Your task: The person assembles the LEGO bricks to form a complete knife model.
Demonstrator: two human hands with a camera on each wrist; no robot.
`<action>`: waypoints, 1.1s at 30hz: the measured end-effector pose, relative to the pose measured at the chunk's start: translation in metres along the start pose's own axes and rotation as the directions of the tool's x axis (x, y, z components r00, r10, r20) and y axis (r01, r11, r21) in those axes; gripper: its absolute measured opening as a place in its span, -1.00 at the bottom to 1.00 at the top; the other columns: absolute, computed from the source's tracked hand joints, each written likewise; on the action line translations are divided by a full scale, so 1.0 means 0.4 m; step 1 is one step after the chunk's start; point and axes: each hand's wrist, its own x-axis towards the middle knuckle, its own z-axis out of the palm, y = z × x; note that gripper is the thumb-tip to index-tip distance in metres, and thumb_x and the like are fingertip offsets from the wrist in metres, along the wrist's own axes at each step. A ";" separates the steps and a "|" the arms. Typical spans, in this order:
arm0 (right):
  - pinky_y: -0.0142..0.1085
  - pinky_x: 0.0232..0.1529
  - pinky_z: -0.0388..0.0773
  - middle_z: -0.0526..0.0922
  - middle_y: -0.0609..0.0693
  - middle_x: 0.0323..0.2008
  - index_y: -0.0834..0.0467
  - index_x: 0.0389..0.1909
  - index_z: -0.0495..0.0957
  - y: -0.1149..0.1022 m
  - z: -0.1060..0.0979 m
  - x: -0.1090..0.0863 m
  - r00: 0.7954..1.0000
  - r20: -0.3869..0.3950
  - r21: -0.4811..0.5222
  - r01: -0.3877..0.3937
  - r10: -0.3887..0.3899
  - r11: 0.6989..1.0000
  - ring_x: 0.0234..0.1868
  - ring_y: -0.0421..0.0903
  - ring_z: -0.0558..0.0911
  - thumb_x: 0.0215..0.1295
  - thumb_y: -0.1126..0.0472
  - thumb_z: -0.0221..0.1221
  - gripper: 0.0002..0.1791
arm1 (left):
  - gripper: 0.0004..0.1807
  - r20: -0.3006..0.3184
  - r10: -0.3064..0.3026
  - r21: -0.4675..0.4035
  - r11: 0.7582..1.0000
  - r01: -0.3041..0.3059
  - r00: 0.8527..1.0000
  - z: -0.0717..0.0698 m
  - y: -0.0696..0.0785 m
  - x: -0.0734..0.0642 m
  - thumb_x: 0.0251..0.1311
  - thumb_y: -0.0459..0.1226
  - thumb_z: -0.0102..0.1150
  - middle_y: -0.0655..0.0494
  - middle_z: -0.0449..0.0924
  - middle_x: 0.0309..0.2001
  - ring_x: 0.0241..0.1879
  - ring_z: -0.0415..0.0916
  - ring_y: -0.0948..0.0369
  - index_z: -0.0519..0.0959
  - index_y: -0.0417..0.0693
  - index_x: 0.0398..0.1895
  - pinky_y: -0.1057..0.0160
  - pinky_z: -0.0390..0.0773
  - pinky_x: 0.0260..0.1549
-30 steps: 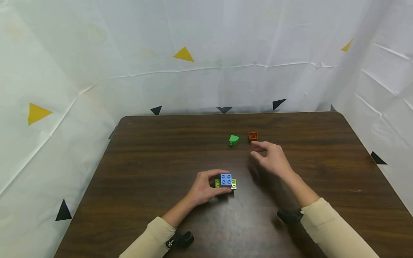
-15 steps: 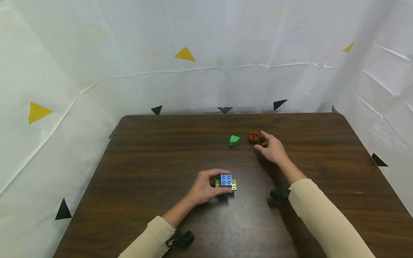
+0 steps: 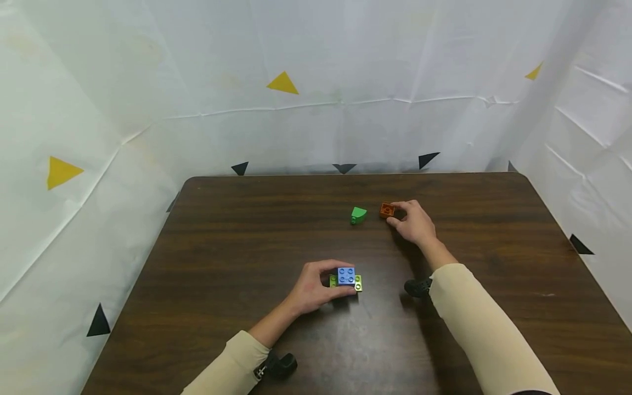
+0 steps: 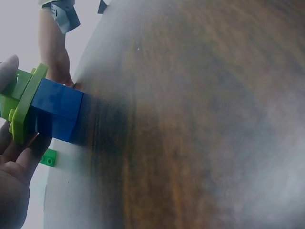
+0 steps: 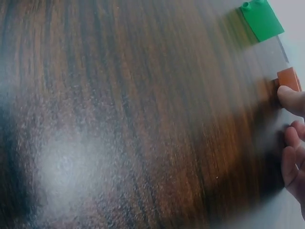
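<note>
My left hand (image 3: 313, 286) grips a small stack of toy building bricks between thumb and fingers. From the head, a blue brick (image 3: 346, 275) with studs tops it, and a lime piece (image 3: 358, 283) sticks out on both sides beneath. The left wrist view shows a lime plate (image 4: 29, 102) between a lime-green brick (image 4: 18, 85) and a dark blue part (image 4: 58, 107) facing the table. Farther off, my right hand (image 3: 416, 222) pinches an orange-brown brick (image 3: 387, 210) at its right side, the thumb against it in the right wrist view. The brick's open underside faces up.
Left of the orange-brown brick lies a bright green curved brick (image 3: 359, 215) on the dark wooden table (image 3: 257, 230). White sheeting (image 3: 197, 142) with yellow and black triangles rises behind and beside the table. A black device (image 3: 281, 366) sits on each wrist.
My right hand has moved forward to the orange-brown brick and closed its fingers on it; the brick has turned slightly. The left hand keeps its stack in place.
</note>
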 end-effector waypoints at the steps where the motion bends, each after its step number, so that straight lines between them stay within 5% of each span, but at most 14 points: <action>1: 0.05 -0.14 0.48 0.35 0.21 0.19 0.14 0.33 0.41 0.001 0.000 -0.001 1.000 -0.004 0.005 0.000 0.000 1.000 -0.04 0.11 0.56 0.37 0.05 0.22 -0.44 | -0.56 0.001 -0.005 0.000 1.000 0.005 1.000 0.002 -0.012 0.002 0.01 -0.35 0.50 0.08 0.68 -0.09 -0.19 0.57 0.19 0.66 -0.15 0.02 -0.03 0.59 -0.16; 6: 0.07 -0.08 0.47 0.44 0.25 0.15 0.18 0.28 0.45 0.011 -0.003 -0.003 1.000 -0.025 0.101 0.001 0.001 0.995 -0.03 0.15 0.57 0.33 0.12 0.25 -0.48 | -0.53 -0.002 -0.019 -0.005 1.000 0.019 1.000 0.009 -0.067 0.011 -0.01 -0.30 0.52 0.14 0.68 -0.11 -0.21 0.57 0.26 0.65 -0.16 0.03 0.10 0.61 -0.18; 14: 0.00 -0.01 0.48 0.57 0.30 0.04 0.27 0.20 0.50 0.020 -0.018 -0.010 1.000 -0.018 0.287 0.012 -0.007 0.958 -0.01 0.18 0.56 0.31 0.20 0.28 -0.52 | -0.54 0.004 -0.002 -0.013 1.000 0.002 1.000 0.006 -0.084 0.018 -0.01 -0.17 0.53 0.24 0.68 -0.14 -0.22 0.59 0.28 0.68 0.00 0.01 0.23 0.61 -0.19; 22: 0.06 0.09 0.40 0.47 0.29 0.03 0.33 0.18 0.50 -0.009 -0.004 -0.024 0.991 -0.038 0.292 0.136 -0.131 0.947 0.06 0.21 0.50 0.29 0.26 0.30 -0.53 | -0.55 -0.011 -0.012 -0.006 1.000 0.012 1.000 0.002 -0.089 0.012 -0.03 -0.15 0.54 0.27 0.68 -0.14 -0.22 0.59 0.28 0.69 0.10 0.00 0.24 0.61 -0.19; 27: 0.07 0.20 0.39 0.48 0.31 0.17 0.35 0.24 0.43 -0.051 -0.003 -0.047 0.980 -0.004 0.382 0.183 -0.197 0.906 0.22 0.22 0.48 0.33 0.34 0.24 -0.51 | -0.55 -0.010 -0.016 -0.005 1.000 0.016 1.000 0.004 -0.087 0.013 -0.03 -0.14 0.54 0.27 0.68 -0.14 -0.21 0.59 0.28 0.68 0.13 0.00 0.25 0.60 -0.18; 33: 0.03 0.16 0.44 0.47 0.28 0.12 0.32 0.37 0.32 -0.100 -0.014 -0.086 0.938 0.018 0.355 0.317 -0.346 0.879 0.11 0.18 0.51 0.36 0.43 0.16 -0.44 | -0.56 -0.003 -0.008 -0.005 1.000 0.008 1.000 0.008 -0.086 0.014 -0.02 -0.15 0.54 0.27 0.69 -0.15 -0.22 0.59 0.28 0.68 0.11 0.00 0.25 0.60 -0.20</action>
